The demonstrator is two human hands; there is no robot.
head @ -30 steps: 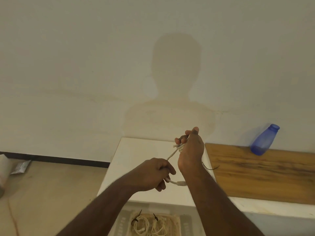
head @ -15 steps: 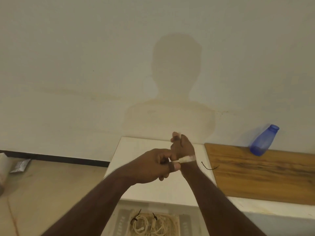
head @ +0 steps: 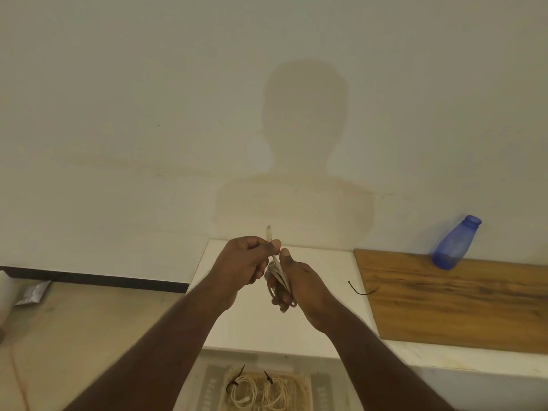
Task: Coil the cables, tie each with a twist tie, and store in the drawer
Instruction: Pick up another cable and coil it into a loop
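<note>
Left hand: the person's left hand [head: 247, 261] is raised over the white tabletop [head: 255, 321], its fingers pinched closed on the free end of a thin white cable [head: 277, 275], whose plug tip pokes up above the thumb.
Right hand: the right hand [head: 299, 281] is just beside the left, its fingers wrapped closed around the cable's bundled loops, which hang out below the palm.
Twist tie: a short dark wire twist tie [head: 360, 290] lies loose on the tabletop, near the edge of a brown wooden board [head: 450, 304].
Drawer: an open drawer [head: 213, 387] below the tabletop's near edge holds two coiled white cables [head: 261, 393], each bound with a dark tie.
Bottle: a blue plastic bottle [head: 455, 243] leans tilted at the board's far edge, against the wall.
</note>
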